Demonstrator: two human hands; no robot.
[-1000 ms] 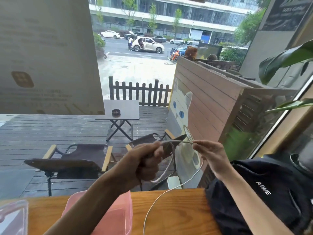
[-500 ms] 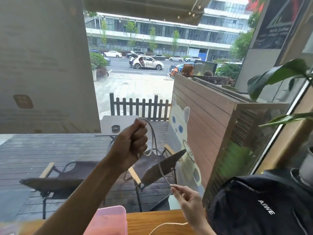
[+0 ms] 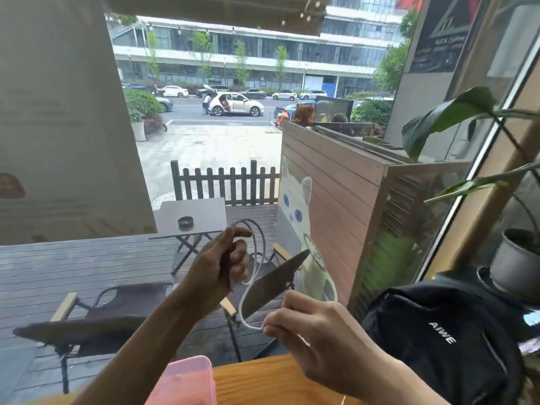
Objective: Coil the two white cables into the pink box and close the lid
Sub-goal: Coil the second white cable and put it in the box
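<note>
Cafe window seat, glass looks onto a wood deck with folding chairs (image 3: 96, 323), small patio table (image 3: 193, 217) with an ashtray (image 3: 185, 222), street and parked cars beyond. Wooden counter (image 3: 263, 381) at bottom edge. Pink box (image 3: 187, 381) on the counter at lower centre, only its far end in view, lid not visible. Left hand (image 3: 217, 267) raised above the counter, grip curled round loops of white cable (image 3: 258, 252), coil arcing over the fingers and hanging to the right. Right hand (image 3: 318, 328) lower and to the right, grip pinching the same cable between thumb and fingertips, cable curves up from there toward the left hand. Second cable not made out. Black AIWE bag (image 3: 444, 340) on the right, just beside a potted plant (image 3: 514, 267), cat-painted wood screen (image 3: 336, 200) outside
</note>
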